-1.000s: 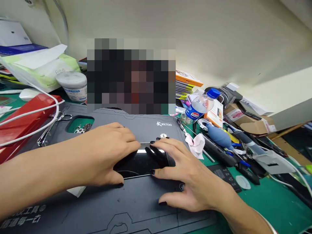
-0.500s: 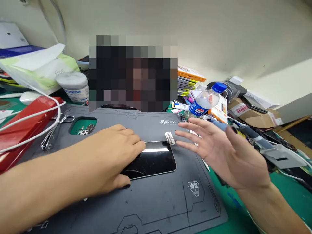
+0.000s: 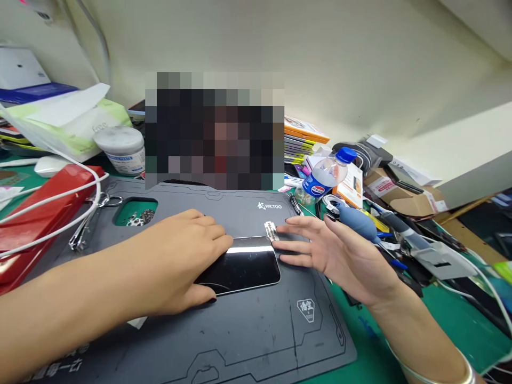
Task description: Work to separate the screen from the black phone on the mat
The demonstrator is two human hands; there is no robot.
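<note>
A black phone lies screen up on a dark grey work mat. My left hand rests palm down on the phone's left part, with its fingers curled over the near and far edges. My right hand hovers palm up just right of the phone, fingers stretched out and apart, their tips close to a small white sticker tab at the phone's far right corner. It holds nothing.
A cutout in the mat holds small screws. Tweezers and scissors, a red box and white cable lie left. A water bottle, blue air blower, tools and boxes crowd the right.
My right hand left the phone's screen, swung out to the right, and has now come back palm up beside the phone's right end. My left hand stayed on the phone.
</note>
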